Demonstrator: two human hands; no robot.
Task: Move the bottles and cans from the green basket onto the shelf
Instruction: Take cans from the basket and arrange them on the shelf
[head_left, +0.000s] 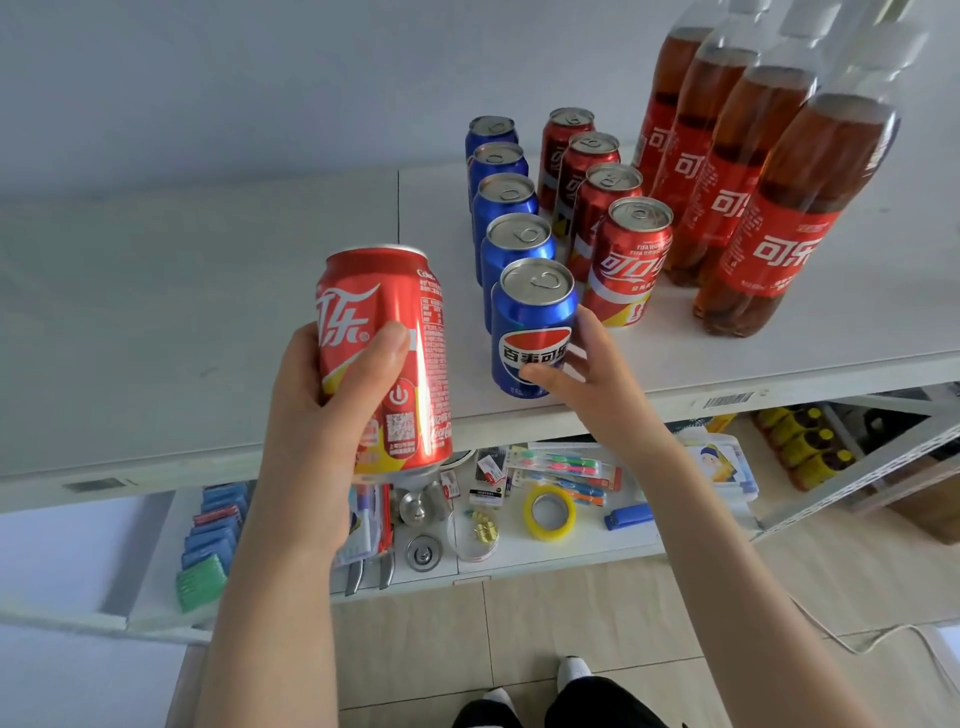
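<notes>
My left hand (332, 410) grips a red cola can (387, 358), held upright in the air in front of the white shelf (208, 338). My right hand (582, 374) is wrapped around the front blue cola can (532, 322), which stands on the shelf near its front edge. Behind that can runs a row of several blue cans (506, 202). To its right stands a row of several red cans (623, 254), then several tall cola bottles (769, 208) with red labels. The green basket is out of sight.
The left half of the shelf top is bare. A lower shelf (545, 551) holds small goods: a yellow tape roll (549, 513), toothbrushes (566, 467), a blue stapler (628, 516) and blue packets (218, 525). Tiled floor and my feet are below.
</notes>
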